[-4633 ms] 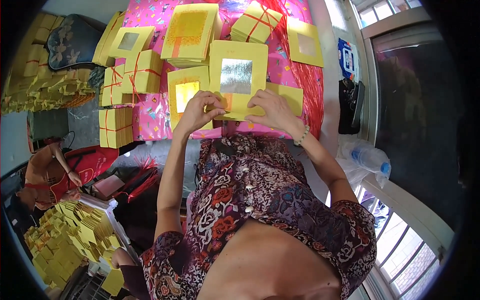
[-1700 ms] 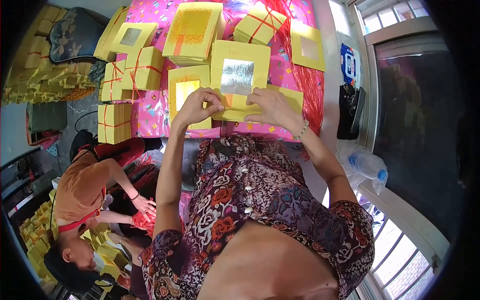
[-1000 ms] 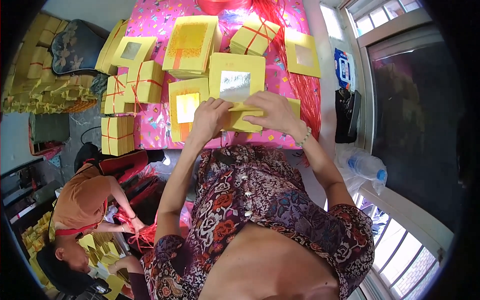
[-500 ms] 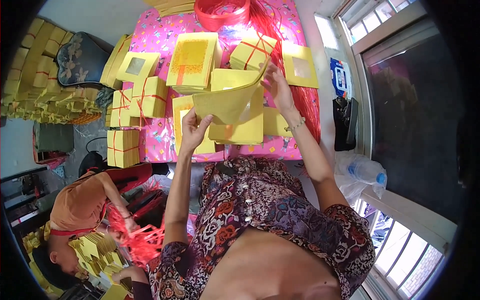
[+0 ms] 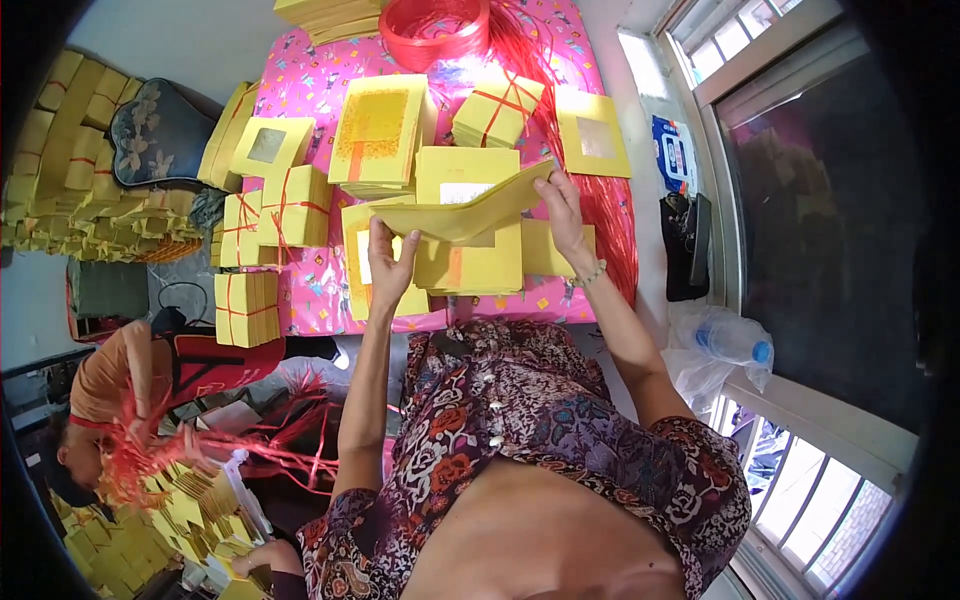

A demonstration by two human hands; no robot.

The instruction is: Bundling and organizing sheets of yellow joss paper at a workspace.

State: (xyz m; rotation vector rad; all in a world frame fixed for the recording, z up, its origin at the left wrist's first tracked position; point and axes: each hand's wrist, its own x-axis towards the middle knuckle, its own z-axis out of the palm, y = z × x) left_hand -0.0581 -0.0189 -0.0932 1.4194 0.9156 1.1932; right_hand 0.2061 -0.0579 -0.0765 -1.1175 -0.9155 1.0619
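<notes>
Between my hands, above the table, sags a thin batch of yellow paper sheets (image 5: 460,220). My left hand (image 5: 393,266) pinches its left end between thumb and fingers. At the right end, my right hand (image 5: 564,208) has its fingers closed on the raised corner. Directly beneath lies a stack of yellow paper (image 5: 480,272), partly covered by the held sheets. Another yellow stack with an orange-speckled top (image 5: 376,120) stands farther back to the left. Behind my right hand is a bundle tied with red strands (image 5: 498,110).
A pink patterned cloth (image 5: 300,90) covers the table, with a red plastic ring (image 5: 434,38) and loose red strands (image 5: 618,230). Tied yellow bundles (image 5: 295,205) line the left side. A co-worker (image 5: 110,370) handles red strands at lower left. A plastic bottle (image 5: 735,342) lies by the window.
The sheets' right end has come down and they now sag between my hands. My right hand has closed on the corner. The co-worker has shifted left with the red strands.
</notes>
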